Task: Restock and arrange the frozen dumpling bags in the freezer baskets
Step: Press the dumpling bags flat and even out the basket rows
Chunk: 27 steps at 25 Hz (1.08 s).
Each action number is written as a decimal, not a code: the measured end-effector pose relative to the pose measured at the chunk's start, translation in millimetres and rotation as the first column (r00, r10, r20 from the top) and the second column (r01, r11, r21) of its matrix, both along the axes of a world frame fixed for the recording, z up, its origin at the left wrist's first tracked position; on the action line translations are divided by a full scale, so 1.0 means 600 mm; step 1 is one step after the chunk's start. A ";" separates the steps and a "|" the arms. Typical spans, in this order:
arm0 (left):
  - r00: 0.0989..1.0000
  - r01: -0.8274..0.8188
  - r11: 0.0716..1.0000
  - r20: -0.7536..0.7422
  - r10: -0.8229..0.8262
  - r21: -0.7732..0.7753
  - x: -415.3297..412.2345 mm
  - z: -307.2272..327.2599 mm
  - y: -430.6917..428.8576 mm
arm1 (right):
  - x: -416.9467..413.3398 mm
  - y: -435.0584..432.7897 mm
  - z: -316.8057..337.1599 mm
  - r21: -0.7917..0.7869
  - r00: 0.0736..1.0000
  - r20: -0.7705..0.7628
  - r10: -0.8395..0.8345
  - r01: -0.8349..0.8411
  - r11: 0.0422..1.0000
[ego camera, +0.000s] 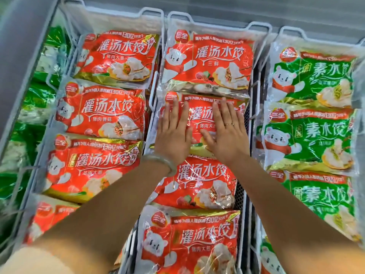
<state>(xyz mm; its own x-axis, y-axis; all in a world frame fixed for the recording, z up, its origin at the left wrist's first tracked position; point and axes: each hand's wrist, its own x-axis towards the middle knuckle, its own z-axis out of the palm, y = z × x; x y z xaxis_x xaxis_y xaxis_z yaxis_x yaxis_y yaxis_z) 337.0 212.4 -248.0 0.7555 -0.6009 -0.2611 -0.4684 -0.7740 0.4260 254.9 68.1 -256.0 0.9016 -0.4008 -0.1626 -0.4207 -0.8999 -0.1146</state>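
A red dumpling bag (197, 113) lies second from the back in the middle wire basket (256, 26). My left hand (173, 133) and my right hand (227, 133) both rest flat on it, palms down, fingers spread, gripping nothing. More red bags lie behind it (209, 62) and in front of it (201, 186). The left basket (152, 11) holds several red bags (102, 115). Green dumpling bags (314, 139) fill the right basket (292, 30).
Green and white bags (37, 103) lie in the far-left compartment beside the grey freezer wall (21, 46). White wire rims separate the baskets. A dark gap (246, 119) runs between the middle and right baskets.
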 end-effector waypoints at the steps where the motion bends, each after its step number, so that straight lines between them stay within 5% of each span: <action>1: 0.999 -0.022 1.000 0.041 0.022 -0.020 -0.025 0.005 0.016 | -0.018 0.014 0.006 0.004 0.997 0.059 -0.046 0.046 0.999; 4: 0.997 -0.013 1.000 0.077 0.012 0.019 -0.121 0.011 0.072 | -0.106 0.074 0.023 0.076 0.976 0.181 -0.117 0.105 0.992; 9: 0.980 0.123 0.985 0.140 -0.140 0.125 -0.248 -0.005 0.182 | -0.273 0.188 0.014 0.182 1.000 -0.019 0.009 -0.006 0.983; 20: 0.961 0.195 0.959 0.154 -0.229 0.206 -0.238 -0.020 0.212 | -0.285 0.253 -0.015 0.196 0.995 -0.092 -0.046 0.063 0.979; 23: 0.955 0.262 0.951 0.100 -0.280 0.162 -0.255 0.004 0.229 | -0.312 0.245 0.009 0.195 0.989 -0.059 0.134 -0.120 0.973; 27: 0.871 0.478 0.849 0.003 -0.491 0.225 -0.281 0.013 0.287 | -0.360 0.233 0.025 0.236 0.870 -0.163 0.466 -0.424 0.874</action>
